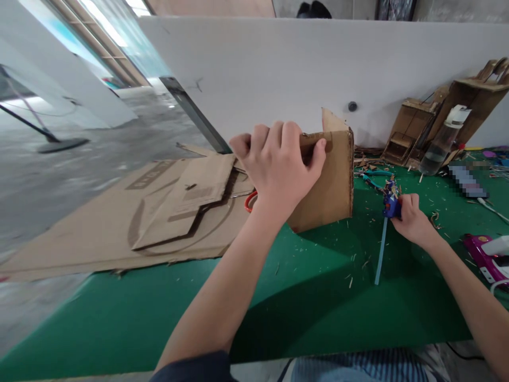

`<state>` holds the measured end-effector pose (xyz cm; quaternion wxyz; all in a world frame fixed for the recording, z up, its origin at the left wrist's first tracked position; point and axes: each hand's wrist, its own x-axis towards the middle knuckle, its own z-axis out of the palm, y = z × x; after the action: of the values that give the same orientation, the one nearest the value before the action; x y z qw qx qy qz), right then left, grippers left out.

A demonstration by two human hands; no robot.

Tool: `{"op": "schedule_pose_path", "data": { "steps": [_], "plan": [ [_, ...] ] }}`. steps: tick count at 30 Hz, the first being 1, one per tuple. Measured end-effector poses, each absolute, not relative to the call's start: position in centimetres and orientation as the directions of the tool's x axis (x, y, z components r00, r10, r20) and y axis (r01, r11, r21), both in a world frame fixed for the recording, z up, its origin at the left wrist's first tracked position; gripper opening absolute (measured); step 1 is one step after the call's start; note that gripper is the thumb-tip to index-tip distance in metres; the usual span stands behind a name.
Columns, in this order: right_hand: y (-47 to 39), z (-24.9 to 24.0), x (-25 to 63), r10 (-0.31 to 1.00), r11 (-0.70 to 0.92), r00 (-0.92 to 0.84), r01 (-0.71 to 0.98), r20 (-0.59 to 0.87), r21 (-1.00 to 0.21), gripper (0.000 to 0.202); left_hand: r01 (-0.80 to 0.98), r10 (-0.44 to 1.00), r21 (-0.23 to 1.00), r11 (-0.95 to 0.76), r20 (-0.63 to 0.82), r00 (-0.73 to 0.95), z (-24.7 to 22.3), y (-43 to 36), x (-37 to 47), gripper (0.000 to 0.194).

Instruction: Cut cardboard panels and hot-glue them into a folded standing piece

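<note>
My left hand (280,162) is closed over the top edge of a folded cardboard piece (332,178), thumb on the near side and fingers over the back. The piece stands upright on the green table, one flap sticking up at its rear corner. Farther right, my right hand (411,220) grips a blue hot glue gun (392,206) low over the table. A long translucent glue stick (382,252) juts from it toward me. Teal-handled pliers (370,180) lie just behind the glue gun. Beside my left wrist shows the orange handle of a tool, probably scissors (249,201).
Flat cardboard sheets (99,223) cover the table's left end and overhang it. At the back right stand cardboard constructions (409,124) and a clear bottle (443,140). A phone (467,180) and a magenta power strip (483,260) lie right. A white panel (278,74) borders the back.
</note>
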<state>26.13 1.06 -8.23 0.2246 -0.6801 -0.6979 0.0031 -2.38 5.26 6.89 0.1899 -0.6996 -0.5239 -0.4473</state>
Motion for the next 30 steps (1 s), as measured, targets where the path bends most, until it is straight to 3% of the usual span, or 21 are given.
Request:
{"op": "schedule_pose_path", "data": {
  "steps": [4, 9, 17, 24, 30],
  "plan": [
    [2.1, -9.2, 27.5, 0.935, 0.167, -0.027, 0.913, 0.353, -0.372, 0.042, 0.912, 0.553, 0.175, -0.372, 0.831, 0.066, 7.0, 5.0, -2.5, 0.023],
    [4.3, -10.2, 28.0, 0.917, 0.151, 0.002, 0.924, 0.398, -0.351, 0.051, 0.895, 0.572, 0.217, -0.388, 0.818, 0.05, 7.4, 4.7, -2.4, 0.021],
    [6.0, -10.1, 27.2, 0.913, 0.124, 0.018, 0.94, 0.409, -0.317, 0.045, 0.902, 0.521, 0.238, -0.36, 0.853, -0.017, 8.4, 4.1, -3.1, 0.018],
    [5.4, -10.9, 27.4, 0.896, 0.179, -0.015, 0.927, 0.444, -0.329, 0.05, 0.897, 0.52, 0.363, -0.251, 0.832, -0.192, 9.1, 4.7, -4.5, 0.022],
    [5.1, -10.6, 27.2, 0.899, 0.165, -0.033, 0.949, 0.436, -0.269, 0.045, 0.845, 0.457, 0.478, -0.24, 0.823, -0.336, 9.9, 5.6, -5.5, 0.022]
  ]
}}
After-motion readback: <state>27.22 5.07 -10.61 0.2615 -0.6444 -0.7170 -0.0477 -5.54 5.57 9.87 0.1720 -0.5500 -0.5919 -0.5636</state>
